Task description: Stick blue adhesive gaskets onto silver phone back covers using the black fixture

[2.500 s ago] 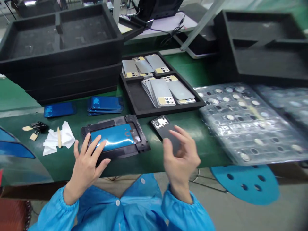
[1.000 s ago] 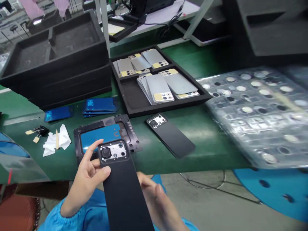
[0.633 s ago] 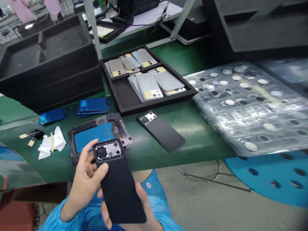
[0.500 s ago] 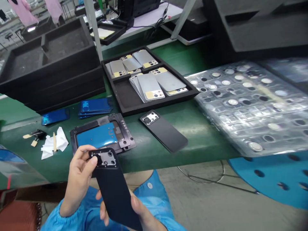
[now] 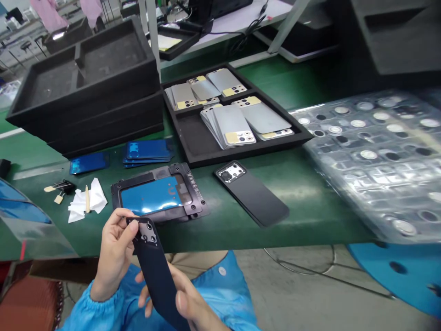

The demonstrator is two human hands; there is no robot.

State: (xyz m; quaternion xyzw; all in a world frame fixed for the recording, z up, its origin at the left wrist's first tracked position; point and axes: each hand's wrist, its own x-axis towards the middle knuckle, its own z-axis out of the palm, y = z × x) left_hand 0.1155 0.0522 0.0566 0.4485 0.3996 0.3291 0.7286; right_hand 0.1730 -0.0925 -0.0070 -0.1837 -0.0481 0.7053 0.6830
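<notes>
Item one: a black phone back cover, held tilted and nearly edge-on above the front of the bench at lower centre of the frame, its metal camera plate uppermost. We record a firm pinch by the left hand on the plate end, and the right hand curled around the lower length (no tool in either). The step in hand, as we read it, is handling this cover off the bench.

Item two: a second black cover lying flat on the green mat, centre. Item three: a black fixture holding a blue film, just beyond the hands. Beyond: a black tray of silver covers, upper centre.
</notes>
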